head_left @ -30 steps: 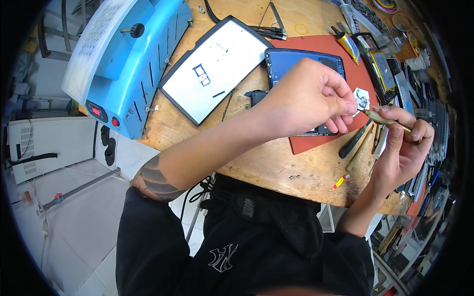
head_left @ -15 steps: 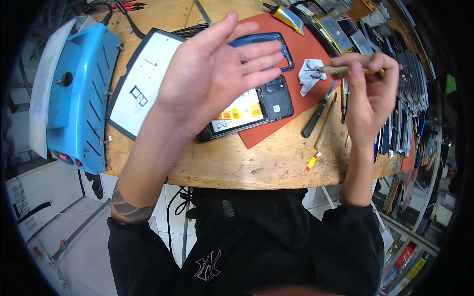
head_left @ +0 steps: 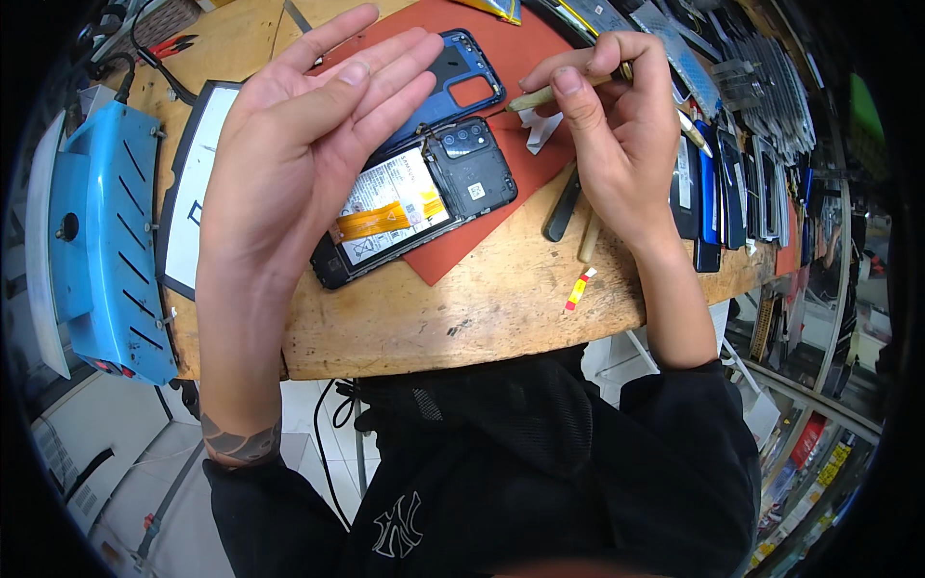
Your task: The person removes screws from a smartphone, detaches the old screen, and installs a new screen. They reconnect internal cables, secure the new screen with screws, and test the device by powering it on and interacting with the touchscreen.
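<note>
1. Since half a second ago the left hand has lifted further off the phone and flattened out; palm faces up, fingers straight and close together, holding nothing. It hovers above the phone's left end, not touching it.
2. The right hand has stayed at about the same spot beside the phone's camera end. It pinches a thin stick tool between thumb and forefinger, other fingers curled behind.
3. Meaning, as I read it: phone is no longer steadied by either hand, so prying is paused, likely a regrip or a check.
4. Tool axis: roughly level across the view, slightly tilted; its free end sticks out left of the pinch, toward the blue back cover. Tip is in air, clear of the phone.
5. Phone: opened, back off, battery and orange flex showing. It lies flat below and left of the pinch, half on the red mat, half on the wooden bench. Long axis runs diagonally, camera end up-right nearest the tool, other end down-left under the left hand.
6. Blue cover lies on the mat just above the phone, left of the tool tip.
7. White scrap sits just under the tool.
8. Blue machine and white-faced panel lie far left of the left hand.
</note>
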